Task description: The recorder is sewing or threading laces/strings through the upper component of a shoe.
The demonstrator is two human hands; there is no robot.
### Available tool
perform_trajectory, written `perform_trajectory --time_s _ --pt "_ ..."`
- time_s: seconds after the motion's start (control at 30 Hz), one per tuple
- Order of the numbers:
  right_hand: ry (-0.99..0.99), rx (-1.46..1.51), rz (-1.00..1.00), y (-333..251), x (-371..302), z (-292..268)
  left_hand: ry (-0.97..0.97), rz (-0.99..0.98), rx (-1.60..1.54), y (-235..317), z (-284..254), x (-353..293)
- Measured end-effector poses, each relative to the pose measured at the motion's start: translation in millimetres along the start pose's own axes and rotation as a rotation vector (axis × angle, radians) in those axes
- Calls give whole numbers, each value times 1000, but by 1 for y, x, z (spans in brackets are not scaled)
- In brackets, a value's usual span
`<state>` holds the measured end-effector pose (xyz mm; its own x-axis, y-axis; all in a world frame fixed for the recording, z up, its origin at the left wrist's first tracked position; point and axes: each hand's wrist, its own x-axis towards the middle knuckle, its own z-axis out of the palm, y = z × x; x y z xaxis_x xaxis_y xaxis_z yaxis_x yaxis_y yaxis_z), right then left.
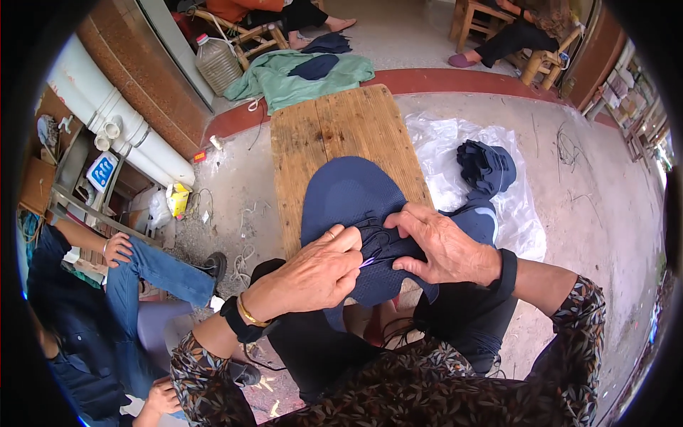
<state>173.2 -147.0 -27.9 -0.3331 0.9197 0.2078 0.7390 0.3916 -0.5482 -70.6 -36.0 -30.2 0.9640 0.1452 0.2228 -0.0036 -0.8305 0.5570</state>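
Note:
A navy-blue mesh fabric piece (348,186) with a rounded far end lies over the near end of a wooden bench and toward my lap. Loops of thin dark cord (370,233) run across its middle. My left hand (313,274) is closed at the left of the cord, and a slim purple item (367,262) pokes out from its curled fingers. From the right, my right hand (448,249) bends over the piece, its fingertips gripping the cord and its thumb resting on the fabric. What lies beneath both hands is hidden.
Beyond the piece stretches the wooden bench (320,132). At its right, clear plastic sheeting (523,220) carries a bundle of navy pieces (491,167). Green cloth (348,71) lies past the bench. A seated person (153,267) is close at left; others sit at the back.

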Motion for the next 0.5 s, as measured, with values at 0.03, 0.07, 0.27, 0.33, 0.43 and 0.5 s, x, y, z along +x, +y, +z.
perform_trajectory --time_s 0.03,0.07,0.27,0.33,0.43,0.5 --pt "2 70 59 -4 2 -1 15 15 3 -3 0 -2" --pt "-7 66 48 -6 6 -4 28 8 7 -6 -1 -3" --pt "4 -11 -204 -22 28 -3 101 5 -52 -7 5 -9" --pt "0 21 -218 -20 32 8 78 -32 -12 -2 2 -8" --pt "-79 -18 -177 -15 36 17 142 -37 -73 -2 -2 -7" --pt "-70 45 -166 -12 36 14 278 -36 36 -1 -13 -6"
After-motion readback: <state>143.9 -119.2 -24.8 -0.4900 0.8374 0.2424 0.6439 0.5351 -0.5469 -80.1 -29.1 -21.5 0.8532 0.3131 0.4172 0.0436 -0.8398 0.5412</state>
